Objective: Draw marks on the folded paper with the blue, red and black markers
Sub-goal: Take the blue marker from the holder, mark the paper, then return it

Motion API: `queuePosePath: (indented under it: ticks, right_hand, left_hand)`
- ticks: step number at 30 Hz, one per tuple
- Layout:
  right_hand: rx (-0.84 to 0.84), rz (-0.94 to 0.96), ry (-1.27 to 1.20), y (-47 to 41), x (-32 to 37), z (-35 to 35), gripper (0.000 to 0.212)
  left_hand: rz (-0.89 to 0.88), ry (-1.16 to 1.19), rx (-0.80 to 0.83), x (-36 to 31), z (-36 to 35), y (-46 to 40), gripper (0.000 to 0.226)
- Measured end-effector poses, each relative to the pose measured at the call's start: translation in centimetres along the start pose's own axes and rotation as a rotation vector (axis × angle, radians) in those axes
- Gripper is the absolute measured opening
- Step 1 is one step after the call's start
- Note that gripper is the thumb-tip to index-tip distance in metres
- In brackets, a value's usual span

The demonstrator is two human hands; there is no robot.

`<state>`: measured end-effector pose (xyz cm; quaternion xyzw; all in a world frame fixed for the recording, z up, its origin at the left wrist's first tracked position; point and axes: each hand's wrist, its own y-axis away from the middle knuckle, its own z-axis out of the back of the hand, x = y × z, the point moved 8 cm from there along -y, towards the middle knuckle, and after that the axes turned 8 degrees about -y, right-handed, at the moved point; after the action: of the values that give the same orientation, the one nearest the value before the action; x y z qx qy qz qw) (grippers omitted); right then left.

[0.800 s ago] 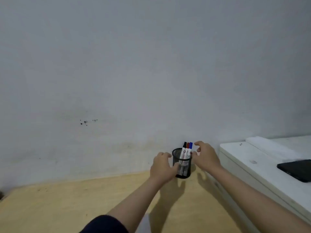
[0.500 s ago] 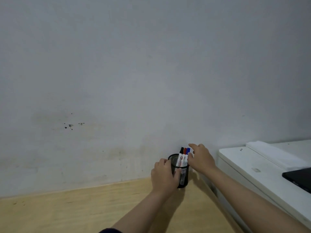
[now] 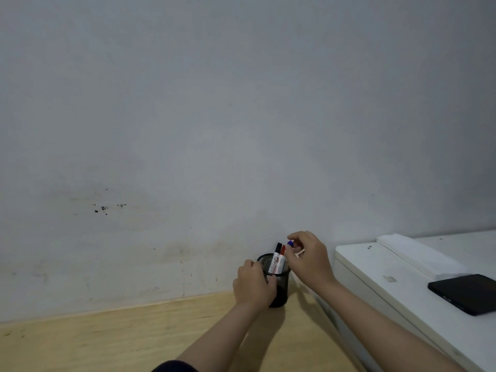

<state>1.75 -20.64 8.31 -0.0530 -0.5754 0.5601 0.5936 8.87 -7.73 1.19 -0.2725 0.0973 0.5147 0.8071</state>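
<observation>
Fingertips (image 3: 293,245) of the right hand (image 3: 308,260) pinch the cap end of the blue marker (image 3: 290,243) above a black mesh pen cup (image 3: 277,281) on a wooden desk (image 3: 107,342). The left hand (image 3: 253,284) wraps closed around the cup's side. The black marker (image 3: 278,251) and red marker (image 3: 282,254) stand upright inside. A white folded paper (image 3: 418,255) lies on the white printer (image 3: 375,277), beside a dark phone (image 3: 467,292).

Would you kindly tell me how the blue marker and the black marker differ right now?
The blue marker is pinched by the right hand; the black marker is untouched. The blue cap sits higher and is mostly hidden; the black cap shows fully. Both rise from the mesh cup, which the left hand steadies.
</observation>
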Motion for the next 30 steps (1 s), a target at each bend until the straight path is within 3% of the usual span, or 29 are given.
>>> queuePosePath:
  ticks: [2, 7, 10, 17, 23, 27, 30]
  right_hand:
    - [-0.059, 0.113, -0.022, 0.6, 2.7, 1.6, 0.016]
    - [-0.096, 0.253, -0.096, 4.6, 8.3, 4.3, 0.015]
    - [-0.076, 0.257, -0.173, 7.7, 10.5, 5.0, 0.013]
    - [-0.055, 0.235, -0.326, 13.6, 14.5, 5.4, 0.021]
    - [0.009, 0.24, -0.345, 15.1, 17.2, 4.7, 0.015]
    - [-0.102, 0.003, -0.435, 14.1, 17.9, 4.9, 0.017]
    - [-0.046, -0.183, -0.494, 13.1, 18.0, 3.5, 0.024]
  left_hand:
    - [0.029, 0.189, 0.0, -0.2, 1.1, 0.9, 0.026]
    - [0.181, 0.965, 0.019, -0.7, 5.2, 5.0, 0.011]
    - [0.166, 1.177, 0.096, -1.4, 7.8, 7.6, 0.013]
    - [0.2, 1.305, 0.292, -0.6, 11.9, 13.0, 0.008]
    - [0.162, 1.29, 0.133, 1.1, 15.6, 15.4, 0.016]
    - [0.1, 1.155, 0.061, 1.7, 17.4, 16.7, 0.016]
    - [-0.004, 0.991, 0.008, 1.8, 18.9, 17.8, 0.012]
